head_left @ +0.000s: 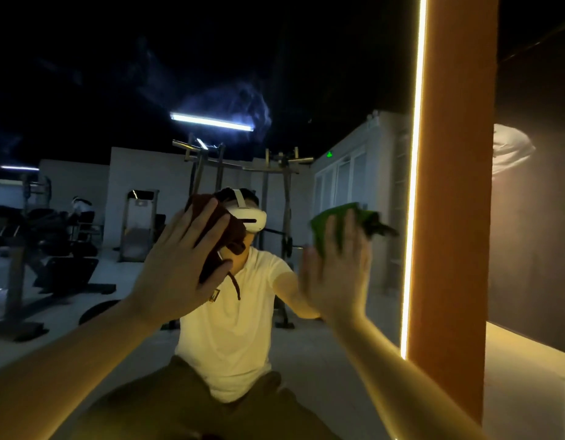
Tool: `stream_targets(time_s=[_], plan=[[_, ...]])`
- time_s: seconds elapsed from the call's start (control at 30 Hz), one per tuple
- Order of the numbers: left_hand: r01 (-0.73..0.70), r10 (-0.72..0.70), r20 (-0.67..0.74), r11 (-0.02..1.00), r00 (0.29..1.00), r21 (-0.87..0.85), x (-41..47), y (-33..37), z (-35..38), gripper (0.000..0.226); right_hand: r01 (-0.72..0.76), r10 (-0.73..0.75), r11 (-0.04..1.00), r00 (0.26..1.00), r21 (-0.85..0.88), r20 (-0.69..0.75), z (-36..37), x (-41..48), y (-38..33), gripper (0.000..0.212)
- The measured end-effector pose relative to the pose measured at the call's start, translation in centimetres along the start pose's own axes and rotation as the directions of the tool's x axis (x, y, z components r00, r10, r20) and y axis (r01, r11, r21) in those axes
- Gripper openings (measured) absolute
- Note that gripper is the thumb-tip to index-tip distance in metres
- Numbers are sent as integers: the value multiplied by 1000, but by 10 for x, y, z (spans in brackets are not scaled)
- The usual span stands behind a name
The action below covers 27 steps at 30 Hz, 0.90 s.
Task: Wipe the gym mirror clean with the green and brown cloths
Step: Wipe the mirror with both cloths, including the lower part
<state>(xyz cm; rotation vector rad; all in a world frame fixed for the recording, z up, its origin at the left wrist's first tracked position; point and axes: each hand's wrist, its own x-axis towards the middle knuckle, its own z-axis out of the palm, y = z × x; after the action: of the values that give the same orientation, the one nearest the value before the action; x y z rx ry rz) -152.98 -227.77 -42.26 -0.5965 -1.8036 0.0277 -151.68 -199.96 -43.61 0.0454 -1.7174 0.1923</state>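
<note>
Head view: two hands, two cloths, one mirror [306,74]. The left hand [182,265], at 8 o'clock from centre, has its grip spread wide, the straight fingers pressing the brown cloth [235,236] flat on the glass. The cloth is bunched and dark, with one thin strand hanging toward 6 o'clock. The right hand [335,274], at 4 o'clock, is blurred. Its grip is also spread, palm and straight fingers pressing the green cloth [319,227] to the glass at 3 o'clock. That cloth is crumpled, and a dark corner sticks out toward one lit strip [414,185] on the mirror's edge. The glass shows a hazy smear at 12 o'clock.
</note>
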Motion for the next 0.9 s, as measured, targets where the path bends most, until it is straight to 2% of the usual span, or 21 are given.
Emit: stream_targets(time_s=[0.07,0.1,0.17,0.2,0.23,0.27,0.3,0.37,0.4,0.47,0.53,0.6,0.67,0.73,0.77,0.8,0.83,0.9], plan=[[-7,4,48,998,999,58,-14,-1,0,78,198,-199,980,975,19,94,12,-37,-43,55],[-11,6,60,997,998,79,-24,-3,-1,78,323,-322,946,934,22,155,15,-56,-58,53],[-17,11,62,996,998,92,-46,-4,-1,74,559,-557,827,803,55,214,17,-89,-67,49],[-16,10,63,995,998,94,-59,-4,0,73,640,-637,765,739,67,220,16,-98,-58,48],[-14,7,74,996,997,90,-71,-4,3,72,679,-673,732,707,58,220,12,-98,-42,48],[1,-8,92,997,996,75,-81,-3,7,72,667,-655,745,722,26,225,5,-92,-23,49],[30,-36,114,998,993,55,-88,-3,10,72,609,-593,793,777,-11,211,-2,-82,-2,52],[87,-89,139,996,986,19,-97,4,18,71,350,-346,936,934,-33,90,-14,-56,44,45],[105,-105,122,994,987,7,-99,11,22,69,198,-198,980,980,-4,17,-19,-44,62,42],[109,-110,59,994,992,14,-102,25,28,65,-20,22,999,999,41,-36,-21,-29,73,45],[98,-99,20,995,995,26,-104,34,30,64,-132,135,990,987,39,-91,-8,-35,43,48],[85,-86,19,995,996,49,-110,34,30,65,-59,63,997,995,46,-80,2,-69,-10,48],[59,-62,46,996,997,59,-119,30,29,67,180,-183,982,981,56,66,8,-120,-54,53],[46,-48,42,998,998,51,-128,29,28,67,439,-448,894,865,93,227,10,-168,-66,54],[50,-51,32,998,998,44,-133,30,28,67,519,-529,848,810,112,255,10,-185,-57,54],[66,-67,22,997,997,36,-137,34,28,67,556,-565,823,780,116,268,7,-193,-41,54],[88,-89,16,996,996,28,-141,39,29,67,543,-547,834,792,97,272,4,-195,-22,55],[133,-133,31,991,991,10,-149,52,32,68,374,-369,927,900,21,232,-4,-184,18,50]])
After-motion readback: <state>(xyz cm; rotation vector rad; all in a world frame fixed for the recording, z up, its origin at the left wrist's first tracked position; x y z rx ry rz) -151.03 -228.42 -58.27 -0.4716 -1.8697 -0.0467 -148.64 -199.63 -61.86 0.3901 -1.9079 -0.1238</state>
